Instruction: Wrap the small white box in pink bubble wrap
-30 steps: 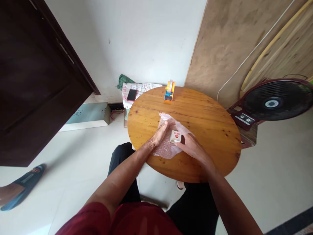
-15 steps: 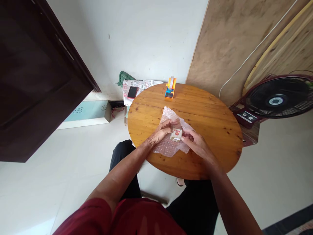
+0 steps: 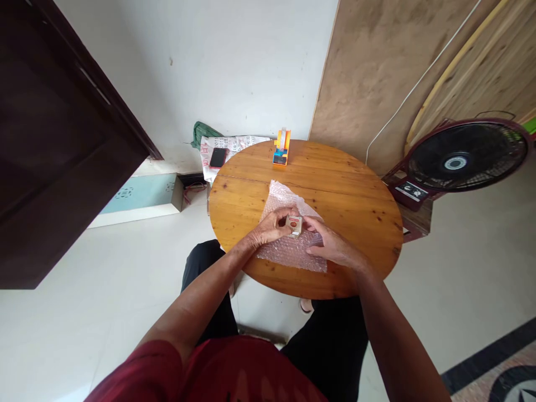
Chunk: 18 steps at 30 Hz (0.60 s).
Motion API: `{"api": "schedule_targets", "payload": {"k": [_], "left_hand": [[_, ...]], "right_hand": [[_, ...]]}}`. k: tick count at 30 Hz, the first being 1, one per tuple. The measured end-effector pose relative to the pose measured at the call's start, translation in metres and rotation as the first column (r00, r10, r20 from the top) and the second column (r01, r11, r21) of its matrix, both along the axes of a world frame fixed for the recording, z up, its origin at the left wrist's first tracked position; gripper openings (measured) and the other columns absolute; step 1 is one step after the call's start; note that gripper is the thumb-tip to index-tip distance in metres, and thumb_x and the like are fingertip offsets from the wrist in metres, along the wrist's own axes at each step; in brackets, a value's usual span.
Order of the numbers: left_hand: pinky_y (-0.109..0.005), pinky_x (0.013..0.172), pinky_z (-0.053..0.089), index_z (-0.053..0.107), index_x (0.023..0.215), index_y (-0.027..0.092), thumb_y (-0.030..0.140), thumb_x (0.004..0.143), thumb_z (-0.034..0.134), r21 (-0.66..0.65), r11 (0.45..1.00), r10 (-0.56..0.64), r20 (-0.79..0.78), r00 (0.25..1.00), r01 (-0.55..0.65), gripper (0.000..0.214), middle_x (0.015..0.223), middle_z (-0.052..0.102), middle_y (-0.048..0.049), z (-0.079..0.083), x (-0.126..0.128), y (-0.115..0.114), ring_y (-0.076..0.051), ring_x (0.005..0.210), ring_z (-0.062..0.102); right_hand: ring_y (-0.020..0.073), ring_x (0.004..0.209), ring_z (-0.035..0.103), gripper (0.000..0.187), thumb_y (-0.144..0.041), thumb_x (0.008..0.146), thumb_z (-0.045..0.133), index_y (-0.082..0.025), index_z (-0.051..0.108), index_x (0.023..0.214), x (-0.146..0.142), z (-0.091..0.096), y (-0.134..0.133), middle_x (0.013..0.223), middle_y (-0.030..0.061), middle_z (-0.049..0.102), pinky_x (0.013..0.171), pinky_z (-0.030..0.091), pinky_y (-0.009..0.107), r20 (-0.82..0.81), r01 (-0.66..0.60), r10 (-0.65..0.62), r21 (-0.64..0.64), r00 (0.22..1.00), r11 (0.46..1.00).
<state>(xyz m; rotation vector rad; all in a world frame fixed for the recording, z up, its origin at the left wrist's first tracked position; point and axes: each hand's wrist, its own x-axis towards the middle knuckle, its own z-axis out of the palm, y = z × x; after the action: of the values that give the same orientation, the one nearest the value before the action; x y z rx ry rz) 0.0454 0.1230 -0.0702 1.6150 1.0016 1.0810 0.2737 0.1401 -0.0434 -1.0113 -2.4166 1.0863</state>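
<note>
A small pale box (image 3: 295, 225) with a red label sits over a sheet of clear pinkish bubble wrap (image 3: 288, 254). My left hand (image 3: 273, 225) is closed on the box's left side, thumb in front and fingers behind. At the right of the box is my right hand (image 3: 333, 244), its thumb and forefinger spread wide apart with nothing gripped. Its fingertips come close to the box's upper right; whether they touch it I cannot tell. The sheet lies spread on the round wooden table (image 3: 355, 223), partly covered by both hands.
An orange tape dispenser (image 3: 282, 147) stands at the table's far edge. Behind the table's left side, a phone (image 3: 218, 158) rests on a printed white sack (image 3: 245, 143). To the right is a large fan (image 3: 455, 163), and a dark door (image 3: 62, 145) is at the left.
The right side of the bubble wrap, raised by my right hand before, now lies flatter. My right hand's thumb has moved away from the box. The whole view has shifted slightly.
</note>
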Motion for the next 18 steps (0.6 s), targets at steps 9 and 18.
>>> {"api": "schedule_targets", "payload": {"k": [9,18], "left_hand": [[-0.038,0.098,0.047,0.067,0.111,0.021,0.025,0.069,0.07,0.087,0.995,-0.022,-0.349,0.937,0.056,0.042,0.122,0.062,-0.0081,0.027,-0.012,-0.005,-0.027,0.114,0.056],[-0.034,0.089,0.052,0.065,0.114,0.017,0.026,0.073,0.07,-0.025,0.999,-0.036,-0.144,0.989,0.033,0.043,0.116,0.066,-0.0087,0.017,-0.001,-0.001,-0.023,0.101,0.064]], "right_hand": [[0.0272,0.111,0.059,0.046,-0.031,0.083,0.06,-0.022,0.055,0.128,-0.002,0.001,-0.002,0.125,0.0094,0.061,0.098,0.045,0.044,-0.048,0.063,-0.062,0.007,0.997,0.998],[0.0274,0.104,0.062,0.057,-0.03,0.075,0.065,-0.021,0.055,0.13,0.0,-0.016,0.006,0.118,0.0094,0.065,0.094,0.048,0.044,-0.082,0.145,-0.145,-0.01,0.986,0.989]]}}
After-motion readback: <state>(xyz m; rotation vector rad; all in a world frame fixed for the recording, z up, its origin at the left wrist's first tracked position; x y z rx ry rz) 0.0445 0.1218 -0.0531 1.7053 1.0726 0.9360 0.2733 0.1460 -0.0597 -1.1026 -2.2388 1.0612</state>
